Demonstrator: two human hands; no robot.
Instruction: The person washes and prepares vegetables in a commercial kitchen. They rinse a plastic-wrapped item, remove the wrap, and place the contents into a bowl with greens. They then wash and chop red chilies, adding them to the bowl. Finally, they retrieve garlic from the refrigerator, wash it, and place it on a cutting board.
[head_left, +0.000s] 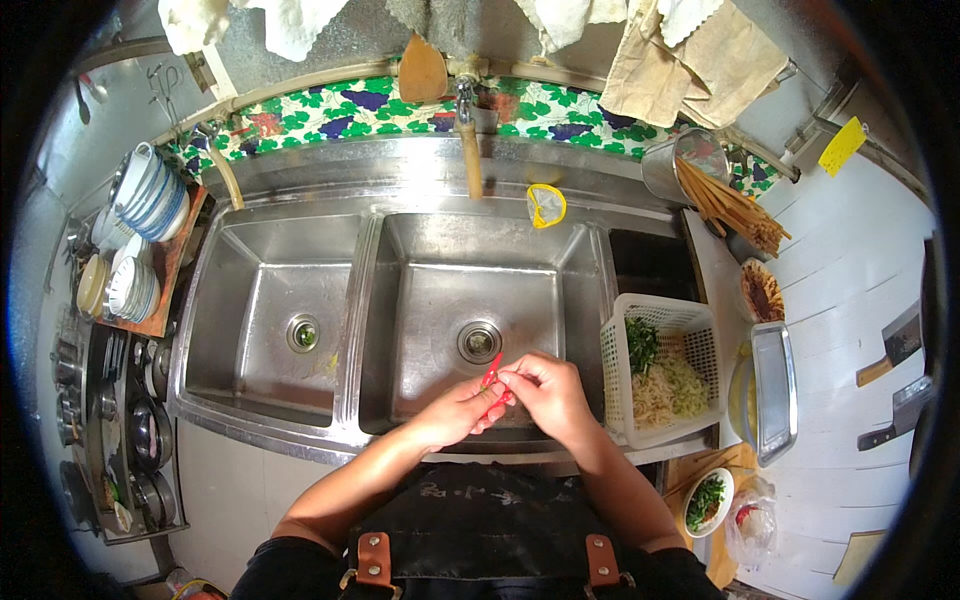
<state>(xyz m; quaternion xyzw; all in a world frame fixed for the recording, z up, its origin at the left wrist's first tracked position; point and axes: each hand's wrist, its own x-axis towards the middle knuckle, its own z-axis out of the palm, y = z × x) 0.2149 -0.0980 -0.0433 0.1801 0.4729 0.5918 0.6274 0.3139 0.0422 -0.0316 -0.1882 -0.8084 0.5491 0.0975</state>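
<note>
Over the near part of a stainless steel sink basin (480, 300), both hands meet around red chili peppers (492, 369). My left hand (459, 409) holds the chilies, one tip pointing up and away from me, with more red showing beneath the fingers. The thumb and forefinger of my right hand (546, 390) pinch at the same chilies; whether they grip a stem is too small to tell. Beyond them lies the basin's round drain (480, 343). To the right, a white plastic basket (609, 375) contains leafy greens (641, 341) and pale shredded vegetables (679, 386).
A second basin (300, 262) adjoins on the left. A faucet with a hose (471, 161) hangs over the back edge, near a yellow-rimmed strainer (546, 205). Stacked bowls (154, 202) stand left; chopsticks (727, 206), a glass container (776, 394) and a bowl of greens (707, 502) stand right.
</note>
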